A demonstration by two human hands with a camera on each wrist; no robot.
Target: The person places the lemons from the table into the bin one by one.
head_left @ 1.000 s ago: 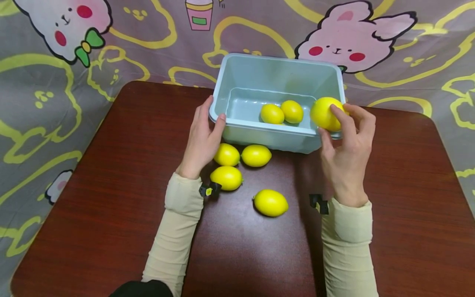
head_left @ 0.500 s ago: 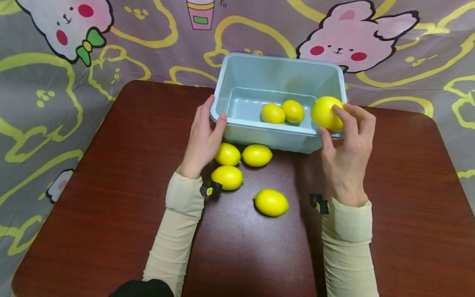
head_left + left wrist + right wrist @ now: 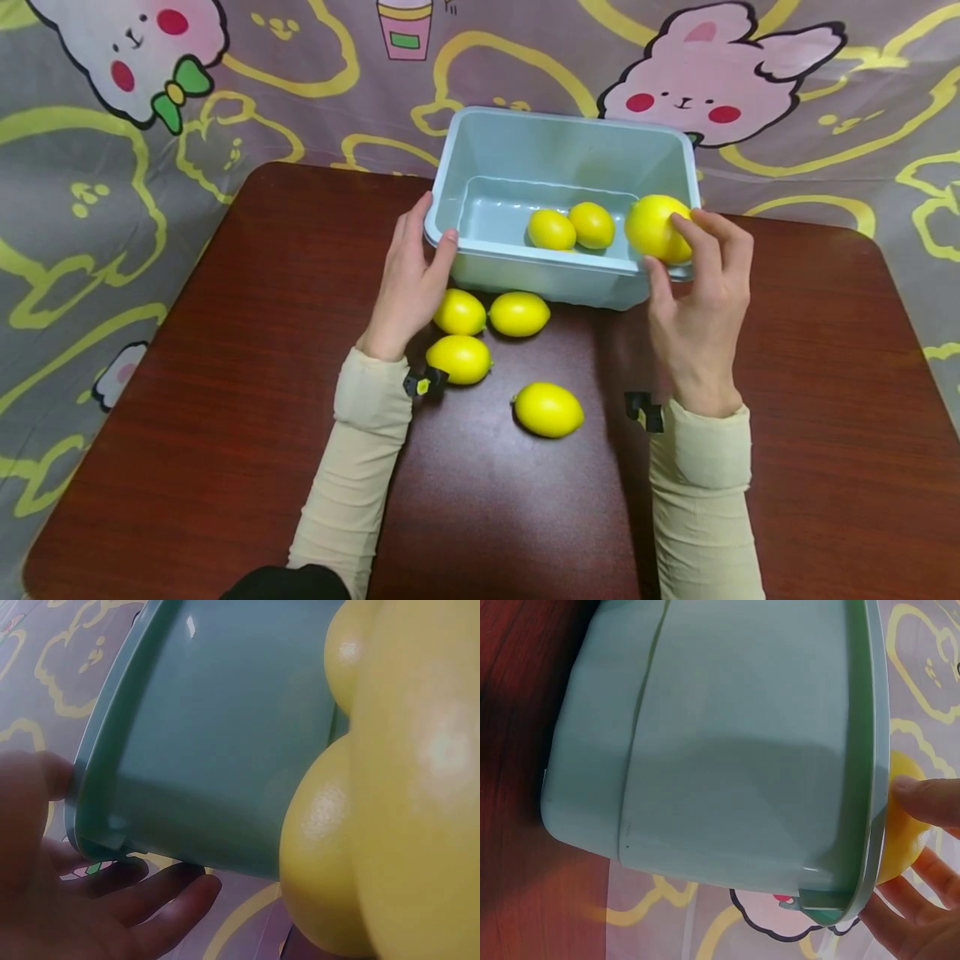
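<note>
My left hand point(image 3: 411, 279) grips the near left corner of the light blue plastic bin point(image 3: 551, 279), thumb at the front rim and fingers along the left side. In the left wrist view its fingers point(image 3: 180, 911) curve beside the bin's wall. A yellow lemon point(image 3: 654, 225) is pinched by my right hand point(image 3: 701, 308) over the bin's near right corner. The right wrist view shows this lemon point(image 3: 904, 836) behind the rim, partly hidden. Two lemons point(image 3: 551, 230) lie inside the bin, and a sliver of yellow shows below them at the rim.
Three lemons point(image 3: 518, 314) are grouped on the dark red table point(image 3: 187, 400) before the bin, close to my left wrist. Another lemon point(image 3: 548, 410) lies nearer, between the forearms. A patterned cloth point(image 3: 300, 75) hangs behind the table.
My right hand and its lemon have shifted very slightly left over the bin's corner. The left hand, the bin and the other lemons stay in place.
</note>
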